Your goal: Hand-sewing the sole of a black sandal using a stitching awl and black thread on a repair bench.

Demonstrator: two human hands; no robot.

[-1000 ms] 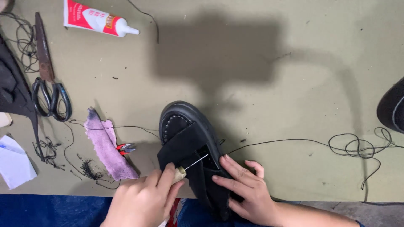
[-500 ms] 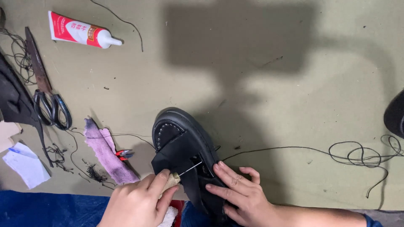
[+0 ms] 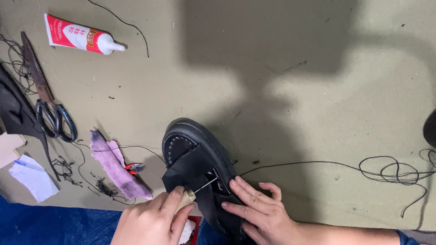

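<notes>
A black leather shoe (image 3: 190, 140) lies on the olive work surface, toe pointing away, with a black leather flap (image 3: 190, 165) folded over its opening. My left hand (image 3: 152, 220) grips a wooden-handled awl (image 3: 187, 198); its thin metal needle (image 3: 206, 183) pokes into the shoe by the flap. My right hand (image 3: 259, 211) presses flat on the shoe's right side with fingers spread. A black thread (image 3: 318, 164) runs from the shoe out to the right into a loose tangle (image 3: 395, 172).
At the left lie black-handled scissors (image 3: 50, 109), a red and white glue tube (image 3: 81, 38), a purple rag (image 3: 116, 165), small red snips (image 3: 135, 168), white paper scraps (image 3: 32, 179) and black leather pieces (image 3: 16, 111). Blue cloth (image 3: 50, 227) covers the near edge.
The view has shifted, so the shoe sits a little lower and further right in frame. Both hands keep their hold; the awl needle stays at the flap.
</notes>
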